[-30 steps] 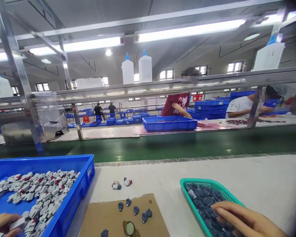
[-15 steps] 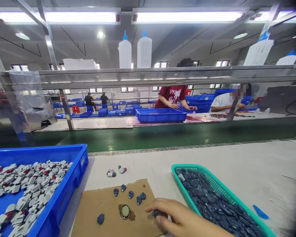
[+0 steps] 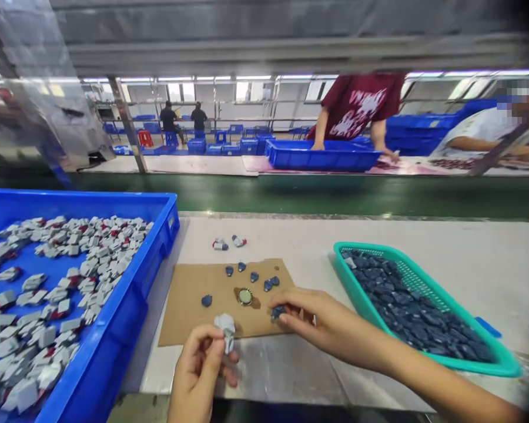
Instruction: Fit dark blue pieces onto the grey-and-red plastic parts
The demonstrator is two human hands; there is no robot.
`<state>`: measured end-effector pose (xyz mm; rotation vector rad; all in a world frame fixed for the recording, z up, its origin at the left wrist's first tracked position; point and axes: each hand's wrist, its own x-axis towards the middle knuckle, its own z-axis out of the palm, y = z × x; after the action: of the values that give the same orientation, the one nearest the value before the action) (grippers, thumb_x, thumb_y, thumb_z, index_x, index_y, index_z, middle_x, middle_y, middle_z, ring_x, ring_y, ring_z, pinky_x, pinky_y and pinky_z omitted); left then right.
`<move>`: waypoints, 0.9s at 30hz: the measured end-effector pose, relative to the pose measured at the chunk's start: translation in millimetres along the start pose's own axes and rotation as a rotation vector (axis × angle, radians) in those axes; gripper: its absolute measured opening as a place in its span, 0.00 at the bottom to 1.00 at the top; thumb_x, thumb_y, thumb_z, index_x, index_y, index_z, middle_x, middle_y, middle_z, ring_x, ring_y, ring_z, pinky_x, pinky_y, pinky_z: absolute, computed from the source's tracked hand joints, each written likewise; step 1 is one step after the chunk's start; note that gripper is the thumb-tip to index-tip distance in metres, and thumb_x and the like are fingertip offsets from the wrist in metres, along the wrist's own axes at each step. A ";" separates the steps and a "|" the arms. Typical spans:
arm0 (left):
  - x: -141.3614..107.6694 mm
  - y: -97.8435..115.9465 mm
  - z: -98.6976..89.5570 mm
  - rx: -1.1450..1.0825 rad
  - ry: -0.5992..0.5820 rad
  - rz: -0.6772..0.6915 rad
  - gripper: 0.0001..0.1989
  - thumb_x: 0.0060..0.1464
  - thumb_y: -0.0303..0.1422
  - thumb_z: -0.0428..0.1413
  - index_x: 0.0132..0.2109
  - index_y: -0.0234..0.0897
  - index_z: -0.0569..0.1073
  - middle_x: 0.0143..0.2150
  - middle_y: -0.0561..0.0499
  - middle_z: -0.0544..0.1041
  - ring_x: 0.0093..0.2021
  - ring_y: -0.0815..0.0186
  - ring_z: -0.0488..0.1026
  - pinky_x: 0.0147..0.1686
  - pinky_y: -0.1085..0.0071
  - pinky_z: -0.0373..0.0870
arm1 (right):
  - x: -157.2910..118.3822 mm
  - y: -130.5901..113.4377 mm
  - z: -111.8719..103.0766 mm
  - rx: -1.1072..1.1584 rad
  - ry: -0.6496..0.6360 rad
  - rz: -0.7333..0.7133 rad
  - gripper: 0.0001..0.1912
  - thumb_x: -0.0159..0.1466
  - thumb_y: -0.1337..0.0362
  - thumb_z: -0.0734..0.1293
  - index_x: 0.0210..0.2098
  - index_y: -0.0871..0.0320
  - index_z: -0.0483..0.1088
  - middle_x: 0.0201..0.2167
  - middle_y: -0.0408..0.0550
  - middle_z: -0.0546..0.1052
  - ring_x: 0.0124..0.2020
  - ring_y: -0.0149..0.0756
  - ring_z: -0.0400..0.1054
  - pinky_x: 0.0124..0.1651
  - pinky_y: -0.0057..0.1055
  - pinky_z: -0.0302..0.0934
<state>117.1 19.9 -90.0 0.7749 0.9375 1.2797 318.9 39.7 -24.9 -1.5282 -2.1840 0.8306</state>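
Observation:
Between the thumb and fingers of my left hand [image 3: 200, 367] is a light grey plastic part [image 3: 226, 330], held up near the cardboard's front edge. My right hand [image 3: 312, 317] pinches a small dark blue plastic part [image 3: 277, 312] over the right side of the brown cardboard sheet [image 3: 189, 323]. On that sheet stands a bottle cap [image 3: 245, 296] with a wet stain around it. Several loose dark blue parts [image 3: 254, 277] lie about the cap. Two grey, red and blue assembled pieces [image 3: 220, 244] rest on the table beyond the cardboard.
A blue bin [image 3: 158, 247] of grey and red parts stands at the left. To the right is a green basket [image 3: 361, 299] full of dark blue parts. Behind the white table [image 3: 300, 235] runs a green belt [image 3: 211, 197]. Across it, a person in a maroon shirt [image 3: 357, 108] handles a blue tray [image 3: 321, 155].
My view has tilted down. My left hand has come into view with the light grey part. My right hand still pinches the dark blue part beside the cardboard's right edge.

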 end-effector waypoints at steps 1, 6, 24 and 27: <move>2.1 0.5 0.5 -0.022 0.023 0.012 0.15 0.41 0.40 0.61 0.33 0.38 0.66 0.34 0.49 0.76 0.25 0.70 0.70 0.17 0.77 0.66 | 3.2 1.6 4.0 -0.029 0.002 -0.016 0.10 0.63 0.64 0.57 0.42 0.54 0.65 0.33 0.43 0.69 0.30 0.27 0.61 0.32 0.23 0.53; 8.2 5.7 2.5 -0.054 0.104 -0.052 0.29 0.39 0.33 0.62 0.48 0.40 0.60 0.36 0.47 0.77 0.31 0.64 0.75 0.22 0.77 0.70 | 22.9 5.3 21.2 -0.181 -0.014 -0.021 0.09 0.63 0.65 0.55 0.43 0.58 0.59 0.26 0.42 0.67 0.26 0.28 0.61 0.29 0.24 0.51; 21.6 -7.1 -13.5 -0.326 0.111 -0.125 0.16 0.39 0.34 0.63 0.39 0.37 0.73 0.33 0.51 0.74 0.29 0.73 0.67 0.23 0.81 0.65 | 79.0 1.0 31.6 -0.734 -0.182 -0.061 0.05 0.62 0.70 0.54 0.32 0.61 0.59 0.29 0.48 0.68 0.23 0.31 0.58 0.23 0.26 0.37; 22.8 -8.6 -17.6 -0.350 0.077 -0.134 0.13 0.41 0.35 0.62 0.37 0.37 0.74 0.30 0.54 0.71 0.25 0.77 0.63 0.23 0.82 0.62 | 77.9 1.0 32.4 -0.775 -0.175 -0.042 0.05 0.61 0.72 0.53 0.31 0.62 0.58 0.28 0.48 0.67 0.21 0.29 0.56 0.22 0.27 0.36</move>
<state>105.8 40.6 -108.5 0.3864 0.7836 1.3166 272.9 104.0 -54.2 -1.7567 -2.8486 0.0738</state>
